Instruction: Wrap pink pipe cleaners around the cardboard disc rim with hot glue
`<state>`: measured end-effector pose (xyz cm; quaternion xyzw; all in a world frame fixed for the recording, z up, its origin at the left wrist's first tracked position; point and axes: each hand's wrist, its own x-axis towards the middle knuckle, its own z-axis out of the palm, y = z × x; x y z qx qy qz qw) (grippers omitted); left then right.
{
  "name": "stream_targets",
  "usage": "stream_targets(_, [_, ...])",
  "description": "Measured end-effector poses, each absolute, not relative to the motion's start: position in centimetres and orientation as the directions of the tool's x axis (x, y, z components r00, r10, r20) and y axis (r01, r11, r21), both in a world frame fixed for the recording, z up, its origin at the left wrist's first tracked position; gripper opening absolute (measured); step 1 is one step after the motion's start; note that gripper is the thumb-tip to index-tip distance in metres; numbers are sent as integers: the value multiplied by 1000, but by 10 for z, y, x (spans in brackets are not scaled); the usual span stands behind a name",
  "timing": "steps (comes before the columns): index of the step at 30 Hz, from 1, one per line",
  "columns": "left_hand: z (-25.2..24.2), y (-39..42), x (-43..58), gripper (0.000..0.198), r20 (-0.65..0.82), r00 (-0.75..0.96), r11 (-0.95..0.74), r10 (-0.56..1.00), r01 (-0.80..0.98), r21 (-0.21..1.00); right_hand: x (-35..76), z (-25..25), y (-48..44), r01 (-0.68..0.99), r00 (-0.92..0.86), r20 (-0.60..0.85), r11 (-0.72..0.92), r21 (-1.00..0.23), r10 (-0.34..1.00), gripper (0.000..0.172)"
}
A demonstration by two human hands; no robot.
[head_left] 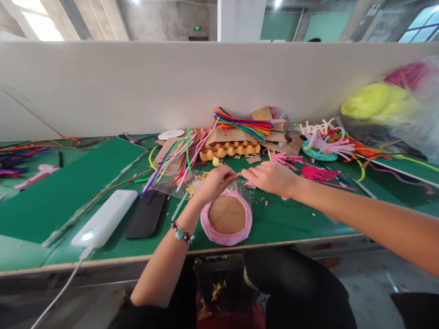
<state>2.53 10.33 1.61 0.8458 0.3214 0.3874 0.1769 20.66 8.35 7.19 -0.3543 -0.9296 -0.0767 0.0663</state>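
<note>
My left hand (219,179) and my right hand (269,177) meet fingertip to fingertip, each in a pinch on a thin pale pink pipe cleaner (236,186). The strand drops from my fingers to the far rim of a round piece below. This round piece has a brown cardboard disc (227,214) in its middle and a thick pink pipe-cleaner rim (226,239) around it. It lies on the green table, close to the front edge. My fingers hide the ends of the strand.
Behind my hands are an egg carton (231,148), a bundle of coloured pipe cleaners (243,124) and loose strands. A white power bank (106,217) with a cable and a black phone (147,212) lie left. A teal piece (318,153) and pink tassels (318,173) lie right.
</note>
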Motion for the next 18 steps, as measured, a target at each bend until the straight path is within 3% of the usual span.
stream_targets(2, [17, 103, 23, 18, 447, 521, -660, 727, 352, 663, 209, 72, 82, 514, -855, 195, 737, 439, 480, 29])
stream_targets(4, [17, 103, 21, 20, 373, 562, -607, 738, 313, 730, 212, 72, 83, 370, -923, 177, 665, 649, 340, 31])
stream_targets(6, [17, 103, 20, 21, 334, 581, -576, 742, 297, 762, 215, 70, 85, 293, -952, 154, 630, 719, 266, 29])
stream_targets(8, [16, 104, 19, 21, 326, 572, -563, 752, 301, 770, 216, 69, 86, 287, -953, 140, 648, 706, 270, 27])
stream_targets(11, [15, 104, 19, 20, 361, 543, -579, 759, 307, 755, 215, 68, 86, 438, -892, 167, 714, 546, 420, 26])
stream_targets(15, [14, 104, 22, 18, 451, 518, -656, 727, 328, 680, 212, 66, 83, 697, -697, 224, 717, -9, 681, 22])
stream_targets(18, [13, 103, 23, 17, 532, 511, -729, 675, 346, 591, 208, 65, 82, 723, -613, 218, 650, -232, 760, 22])
